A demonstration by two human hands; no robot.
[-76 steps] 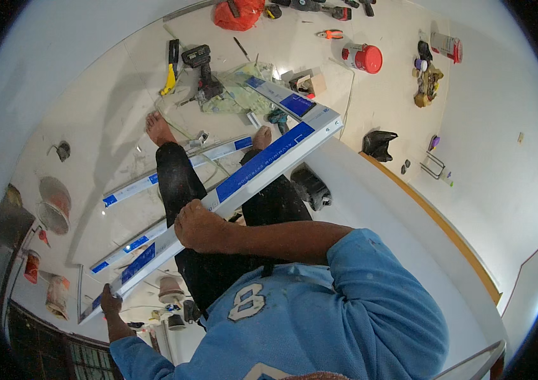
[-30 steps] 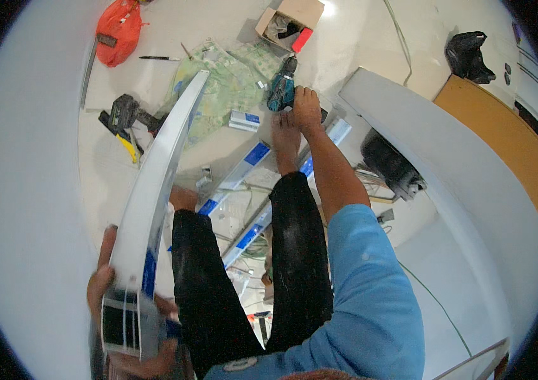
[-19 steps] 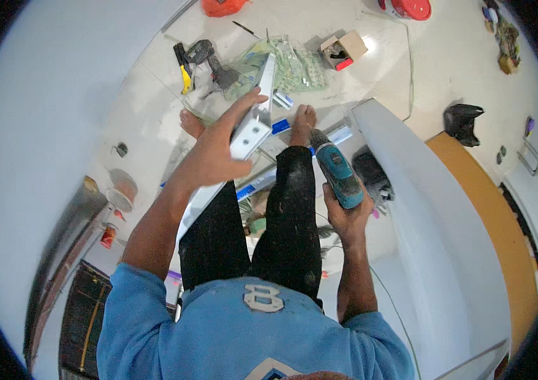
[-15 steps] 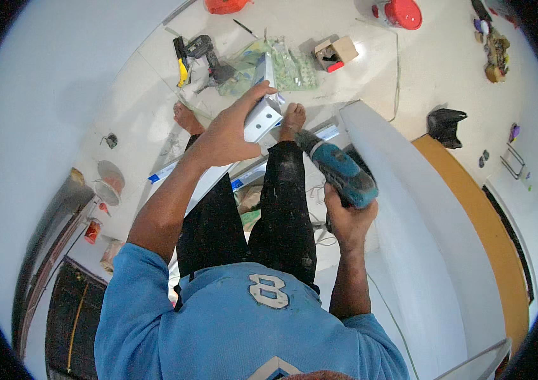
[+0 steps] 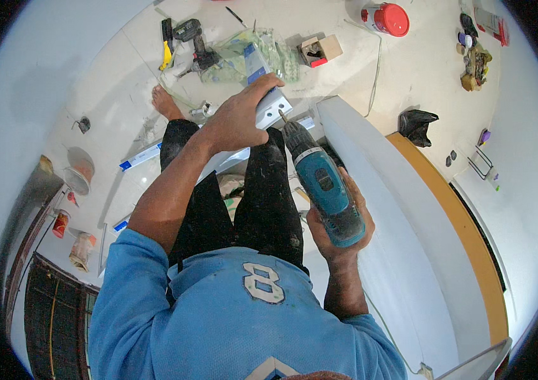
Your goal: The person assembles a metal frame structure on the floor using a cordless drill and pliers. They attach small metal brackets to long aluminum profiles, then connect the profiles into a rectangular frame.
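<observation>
My left hand grips a white profile near its end, thumb and fingers wrapped around it. Two dark holes show in the end face. In my right hand is a teal and black cordless drill, held by its handle, which is mostly hidden beneath the body. Its bit points up and left, with the tip at or very near one of the holes; whether it has entered cannot be told. The profile lies above my legs, partly covered by my left hand and forearm.
Beyond my feet lie a dark power tool, a yellow-and-black hand tool, green plastic sheeting and an opened cardboard box. A red-lidded bucket stands farther off. At right, a long white panel curves beside me, near a black bag.
The drill has swung up and left, bringing its bit to the profile's holed end. My left hand still holds the profile. The whole view has shifted slightly.
</observation>
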